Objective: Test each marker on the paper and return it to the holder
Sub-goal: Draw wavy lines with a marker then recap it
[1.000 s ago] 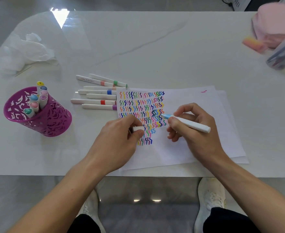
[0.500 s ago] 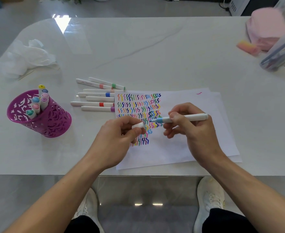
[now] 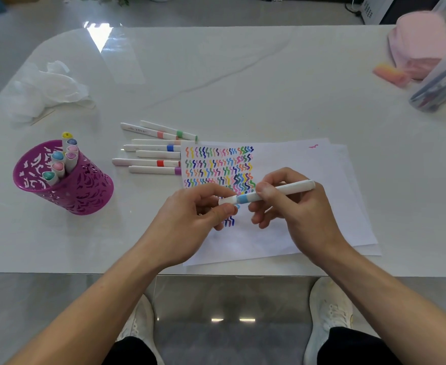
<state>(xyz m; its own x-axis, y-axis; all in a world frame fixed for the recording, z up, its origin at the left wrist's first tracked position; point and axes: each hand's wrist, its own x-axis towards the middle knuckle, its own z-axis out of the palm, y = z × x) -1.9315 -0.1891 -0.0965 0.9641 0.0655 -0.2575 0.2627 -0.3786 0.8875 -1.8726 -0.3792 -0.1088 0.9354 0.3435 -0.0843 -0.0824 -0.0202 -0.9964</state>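
A white marker with a light-blue band [image 3: 282, 191] lies level above the paper [image 3: 308, 206], held in my right hand [image 3: 293, 209]. My left hand [image 3: 190, 217] pinches its white cap [image 3: 227, 201], which sits on the marker's tip end. Rows of coloured squiggles [image 3: 218, 167] cover the paper's left part. Several capped markers [image 3: 153, 151] lie side by side on the table left of the sheet. A purple perforated holder [image 3: 66, 191] stands at the left with several markers [image 3: 62, 159] upright in it.
Crumpled white tissue [image 3: 43, 90] lies at the far left of the white table [image 3: 243, 88]. At the far right are a pink cloth item [image 3: 422, 43], a pink-orange eraser-like block [image 3: 390, 72] and a clear plastic container [image 3: 443, 83]. My shoes show below the table's near edge.
My right hand lifted the marker off the paper and turned it level. The two hands came together and the cap in my left hand now sits over the tip.
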